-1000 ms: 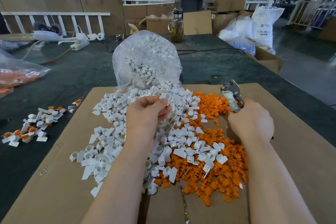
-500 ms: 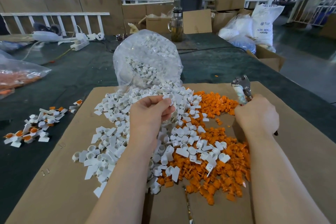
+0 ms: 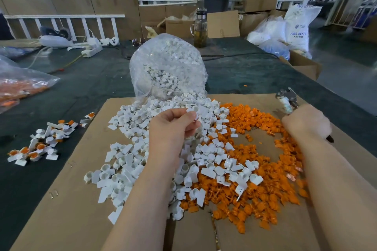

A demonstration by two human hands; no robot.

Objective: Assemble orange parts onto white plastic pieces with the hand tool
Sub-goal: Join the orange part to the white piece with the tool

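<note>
White piece (image 3: 193,110) sits pinched at the fingertips of your left hand (image 3: 173,126), lifted just above the heap of white pieces (image 3: 142,149) on the cardboard sheet (image 3: 61,210). Its round socket seems to face up and toward you, but the tab is hidden behind your fingers, so its long axis can't be read. Your grip on it looks the same as a second ago; only the fingers have shuffled slightly.

Your right hand (image 3: 306,122) is what changed: it has swung outward and away from the left, now blurred at the far right edge of the orange parts (image 3: 265,185), fingers wrapped round the hand tool (image 3: 286,101). The tool's metal head points up and away from you, its long axis running from your fist toward the far edge of the cardboard, with the dark handle tip poking out below your palm. That suggests you are reaching for an orange part, so the join itself has not yet begun.

Behind the heap, the clear bag (image 3: 169,67) spills more white pieces. Well to the left, on the dark table cover (image 3: 91,79), lies a small cluster of finished pieces (image 3: 36,144) with orange already seated.
</note>
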